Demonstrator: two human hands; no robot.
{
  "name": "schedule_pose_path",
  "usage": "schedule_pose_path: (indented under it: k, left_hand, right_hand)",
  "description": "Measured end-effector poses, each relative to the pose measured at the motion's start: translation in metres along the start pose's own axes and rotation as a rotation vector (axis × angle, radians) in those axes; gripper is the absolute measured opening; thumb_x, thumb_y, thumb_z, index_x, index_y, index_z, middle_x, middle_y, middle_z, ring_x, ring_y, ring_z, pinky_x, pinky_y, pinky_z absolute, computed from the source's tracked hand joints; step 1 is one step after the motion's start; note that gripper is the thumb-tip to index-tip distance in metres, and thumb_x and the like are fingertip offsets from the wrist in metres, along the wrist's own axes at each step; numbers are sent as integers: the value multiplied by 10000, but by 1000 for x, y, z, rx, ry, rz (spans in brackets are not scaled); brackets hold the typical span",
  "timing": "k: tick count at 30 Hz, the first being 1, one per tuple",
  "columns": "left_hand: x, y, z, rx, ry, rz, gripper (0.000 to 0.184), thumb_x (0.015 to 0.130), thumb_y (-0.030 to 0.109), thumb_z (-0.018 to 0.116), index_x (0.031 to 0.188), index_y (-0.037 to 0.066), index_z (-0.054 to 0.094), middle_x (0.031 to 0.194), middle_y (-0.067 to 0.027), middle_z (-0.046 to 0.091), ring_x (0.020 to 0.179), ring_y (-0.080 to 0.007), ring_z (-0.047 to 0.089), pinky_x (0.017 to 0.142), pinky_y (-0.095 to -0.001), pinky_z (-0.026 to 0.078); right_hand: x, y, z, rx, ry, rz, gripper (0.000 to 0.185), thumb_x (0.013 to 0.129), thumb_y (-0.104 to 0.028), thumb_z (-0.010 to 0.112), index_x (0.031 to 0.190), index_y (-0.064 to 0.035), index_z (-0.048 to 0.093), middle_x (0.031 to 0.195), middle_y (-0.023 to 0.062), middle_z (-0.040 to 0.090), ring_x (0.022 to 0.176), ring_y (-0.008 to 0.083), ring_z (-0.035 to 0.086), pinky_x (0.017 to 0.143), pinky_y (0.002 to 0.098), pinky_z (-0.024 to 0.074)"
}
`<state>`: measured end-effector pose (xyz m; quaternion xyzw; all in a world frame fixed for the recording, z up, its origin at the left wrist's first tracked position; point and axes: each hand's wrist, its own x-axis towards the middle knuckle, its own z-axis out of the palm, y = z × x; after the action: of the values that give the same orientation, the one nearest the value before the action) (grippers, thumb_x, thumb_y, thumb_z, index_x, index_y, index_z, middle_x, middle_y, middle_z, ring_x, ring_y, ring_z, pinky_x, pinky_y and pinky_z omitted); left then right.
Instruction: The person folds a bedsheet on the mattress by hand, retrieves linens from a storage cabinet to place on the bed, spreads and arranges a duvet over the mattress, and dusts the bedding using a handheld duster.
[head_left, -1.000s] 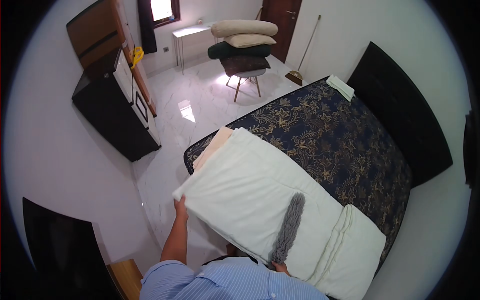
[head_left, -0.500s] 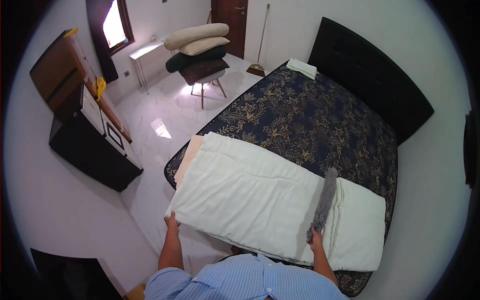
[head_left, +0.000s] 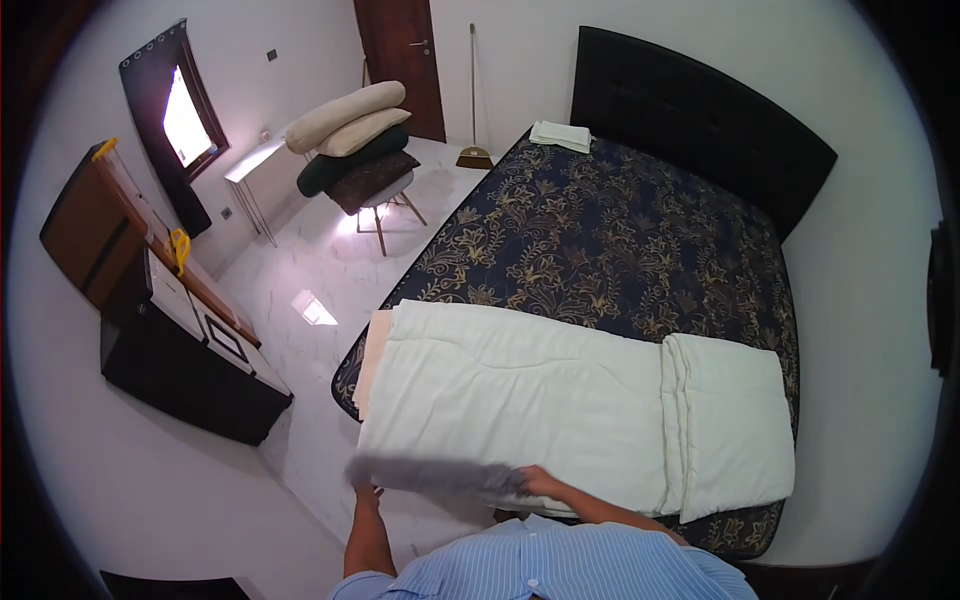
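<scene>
My right hand is closed round the end of a fluffy grey duster, which lies level and blurred across the near left part of a folded white comforter. The duster points left and reaches my left hand. That hand is at the comforter's near left corner, its fingers mostly hidden behind the duster, so I cannot tell whether it grips the cloth. A peach-coloured layer sticks out under the comforter's left edge. Toward the right, the comforter has a thick folded-over part.
The comforter lies on a dark mattress with gold flowers and a black headboard. Folded white cloth rests at its far corner. A chair bears stacked pillows and a bolster. A black-and-white cabinet stands at left.
My right hand has swung the duster left, from upright over the comforter's right part to level along its near left edge. My left hand stays by the corner. The view has shifted.
</scene>
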<state>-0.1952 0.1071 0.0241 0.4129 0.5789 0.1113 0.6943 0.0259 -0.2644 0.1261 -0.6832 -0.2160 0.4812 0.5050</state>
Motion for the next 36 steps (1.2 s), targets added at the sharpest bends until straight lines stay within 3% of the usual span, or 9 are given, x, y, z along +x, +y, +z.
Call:
schedule_pose_path:
  k: [4, 9, 12, 14, 18, 21, 30, 33, 36]
  left_hand:
    - [-9, -1, 4, -41, 72, -76, 373, 801, 322, 404, 1076, 149, 220, 1083, -119, 374, 918, -306, 445, 697, -490, 381]
    - [-29, 9, 15, -11, 97, -72, 383, 811, 314, 393, 1097, 112, 238, 1083, -137, 379, 939, -321, 434, 729, -506, 368]
    - [-29, 2, 13, -7, 106, -65, 388, 813, 317, 388, 1090, 102, 225, 1086, -139, 373, 933, -329, 438, 720, -502, 381]
    - [-30, -3, 12, 5, 116, -72, 392, 810, 324, 389, 1085, 108, 212, 1089, -136, 368, 923, -327, 444, 707, -495, 385]
    - [-37, -6, 14, 24, 111, -67, 402, 804, 338, 389, 1076, 121, 188, 1095, -131, 356, 896, -324, 459, 676, -480, 396]
    - [-45, -13, 15, 39, 71, -66, 403, 804, 343, 386, 1075, 120, 188, 1095, -132, 355, 885, -327, 466, 666, -478, 399]
    - [-19, -38, 21, 9, 90, -122, 428, 802, 389, 348, 1118, 142, 199, 1083, -111, 379, 893, -315, 461, 665, -470, 391]
    - [-11, -36, 37, 11, 165, -146, 461, 786, 412, 359, 1119, 143, 189, 1091, -114, 370, 876, -315, 461, 648, -456, 388]
    - [-20, -37, 50, 15, 284, -150, 490, 771, 424, 381, 1109, 136, 175, 1104, -136, 353, 834, -315, 469, 609, -433, 398]
  right_hand:
    - [7, 8, -86, 466, 668, 183, 121, 677, -216, 534, 662, -104, 491, 498, -3, 408, 376, 102, 353, 319, 243, 284]
    - [33, 9, -157, 1233, 843, 146, 279, 675, -373, 581, 698, -163, 398, 485, -34, 335, 328, 75, 279, 287, 206, 171]
    - [82, -12, -98, 823, 652, 302, 325, 673, -414, 566, 608, -157, 378, 440, -38, 245, 307, 94, 227, 295, 234, 155]
    - [102, -22, -37, 164, 354, 222, 320, 686, -399, 542, 565, -114, 463, 451, -20, 374, 327, 81, 295, 291, 249, 216]
    - [88, -57, 49, -164, -103, 196, 231, 676, -293, 554, 721, -66, 552, 528, 3, 489, 392, 107, 422, 350, 248, 335]
    - [74, -27, 43, -138, -34, -113, 231, 643, -253, 552, 694, -28, 549, 527, 40, 505, 433, 127, 474, 387, 264, 366]
    - [-65, 22, -146, 557, 916, 139, 290, 707, -311, 538, 546, -92, 436, 412, -12, 356, 317, 86, 312, 294, 250, 241]
    - [-75, 57, -124, 436, 965, 301, 353, 714, -396, 527, 548, -98, 437, 408, -9, 346, 319, 88, 310, 297, 255, 243]
    - [-56, 97, -50, 161, 436, 378, 407, 714, -449, 498, 621, -53, 517, 508, 48, 481, 394, 146, 422, 349, 292, 335]
